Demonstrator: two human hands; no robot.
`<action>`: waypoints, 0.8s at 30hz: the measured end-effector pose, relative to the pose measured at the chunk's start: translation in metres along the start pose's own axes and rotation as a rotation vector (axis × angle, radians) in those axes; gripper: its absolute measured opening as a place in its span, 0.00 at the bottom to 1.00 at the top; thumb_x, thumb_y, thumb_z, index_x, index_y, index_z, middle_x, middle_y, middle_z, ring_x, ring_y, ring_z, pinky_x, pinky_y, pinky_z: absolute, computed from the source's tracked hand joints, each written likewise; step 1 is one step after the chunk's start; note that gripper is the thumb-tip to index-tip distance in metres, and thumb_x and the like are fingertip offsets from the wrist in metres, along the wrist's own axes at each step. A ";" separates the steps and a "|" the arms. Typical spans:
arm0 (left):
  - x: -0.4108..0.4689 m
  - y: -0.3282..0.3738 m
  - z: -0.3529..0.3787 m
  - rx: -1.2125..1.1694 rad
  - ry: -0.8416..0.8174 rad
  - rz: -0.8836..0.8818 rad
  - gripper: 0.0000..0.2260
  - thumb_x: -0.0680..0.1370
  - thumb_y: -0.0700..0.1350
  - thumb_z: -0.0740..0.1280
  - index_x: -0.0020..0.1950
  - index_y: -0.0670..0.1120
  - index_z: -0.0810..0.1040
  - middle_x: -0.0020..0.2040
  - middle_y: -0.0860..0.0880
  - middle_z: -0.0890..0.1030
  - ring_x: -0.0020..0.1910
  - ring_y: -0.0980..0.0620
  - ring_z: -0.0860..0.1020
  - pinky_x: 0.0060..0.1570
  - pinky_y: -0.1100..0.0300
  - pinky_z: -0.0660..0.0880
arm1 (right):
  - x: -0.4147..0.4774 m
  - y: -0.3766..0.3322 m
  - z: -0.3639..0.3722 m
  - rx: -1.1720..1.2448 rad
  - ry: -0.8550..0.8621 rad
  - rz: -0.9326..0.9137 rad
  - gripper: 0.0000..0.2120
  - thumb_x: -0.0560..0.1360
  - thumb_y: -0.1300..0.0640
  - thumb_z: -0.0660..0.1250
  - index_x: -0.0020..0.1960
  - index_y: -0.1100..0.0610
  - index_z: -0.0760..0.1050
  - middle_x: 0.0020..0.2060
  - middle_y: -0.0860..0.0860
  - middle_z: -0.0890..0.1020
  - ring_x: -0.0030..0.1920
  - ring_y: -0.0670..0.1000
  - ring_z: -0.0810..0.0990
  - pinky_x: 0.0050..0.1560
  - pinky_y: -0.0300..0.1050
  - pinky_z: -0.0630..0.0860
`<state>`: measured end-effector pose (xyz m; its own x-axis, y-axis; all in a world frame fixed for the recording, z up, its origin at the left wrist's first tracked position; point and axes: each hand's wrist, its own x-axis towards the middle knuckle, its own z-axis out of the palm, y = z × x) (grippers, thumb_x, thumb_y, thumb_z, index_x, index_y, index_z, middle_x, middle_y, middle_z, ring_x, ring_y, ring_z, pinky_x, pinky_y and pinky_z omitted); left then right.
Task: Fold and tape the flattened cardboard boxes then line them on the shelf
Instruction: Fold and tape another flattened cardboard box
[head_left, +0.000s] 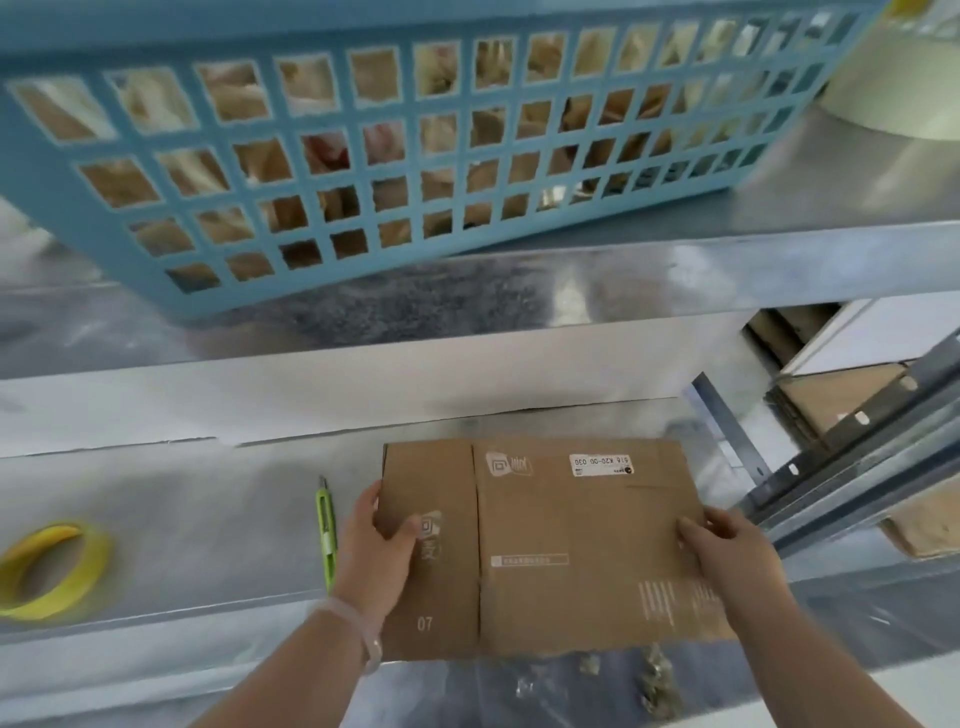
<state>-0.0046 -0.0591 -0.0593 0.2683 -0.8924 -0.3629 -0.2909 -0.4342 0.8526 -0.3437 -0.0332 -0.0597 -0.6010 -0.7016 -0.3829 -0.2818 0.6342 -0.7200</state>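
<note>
Brown corrugated flattened box (creased, rectangular) clamped at opposite edges between both hands, over smooth metal shelf.

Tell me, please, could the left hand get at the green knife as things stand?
Probably yes: the knife lies bare on the shelf just beside the left hand, though that hand would first have to release the box.

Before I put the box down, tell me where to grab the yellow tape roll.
Take the tape roll by its ring wall, from above, one finger through the open centre and thumb on the outer rim. It lies flat on the metal shelf with its hole facing up, well left of the green knife, so your left hand seems better placed for it.
</note>
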 end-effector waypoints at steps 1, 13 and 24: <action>-0.001 0.006 -0.003 -0.041 0.006 0.032 0.23 0.77 0.46 0.67 0.70 0.56 0.66 0.61 0.50 0.75 0.56 0.49 0.77 0.60 0.47 0.74 | -0.002 -0.002 -0.002 0.081 0.000 0.000 0.22 0.75 0.54 0.71 0.67 0.57 0.74 0.50 0.52 0.81 0.48 0.54 0.79 0.52 0.51 0.75; -0.002 0.054 -0.023 -0.104 -0.042 0.636 0.21 0.79 0.43 0.60 0.72 0.54 0.68 0.63 0.52 0.74 0.61 0.53 0.74 0.58 0.54 0.73 | -0.049 -0.053 -0.018 0.289 -0.029 -0.444 0.26 0.72 0.51 0.72 0.67 0.47 0.65 0.59 0.46 0.75 0.58 0.47 0.76 0.61 0.50 0.73; -0.016 0.066 -0.039 -0.095 -0.244 0.635 0.09 0.80 0.50 0.61 0.55 0.53 0.79 0.52 0.57 0.81 0.55 0.56 0.78 0.56 0.60 0.75 | -0.050 -0.062 -0.019 -0.044 -0.056 -0.796 0.36 0.63 0.37 0.70 0.69 0.41 0.65 0.62 0.41 0.72 0.61 0.44 0.74 0.60 0.43 0.74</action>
<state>0.0074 -0.0688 0.0172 -0.1457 -0.9773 0.1537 -0.2391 0.1855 0.9531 -0.3106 -0.0316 0.0152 -0.1689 -0.9635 0.2078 -0.6403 -0.0531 -0.7663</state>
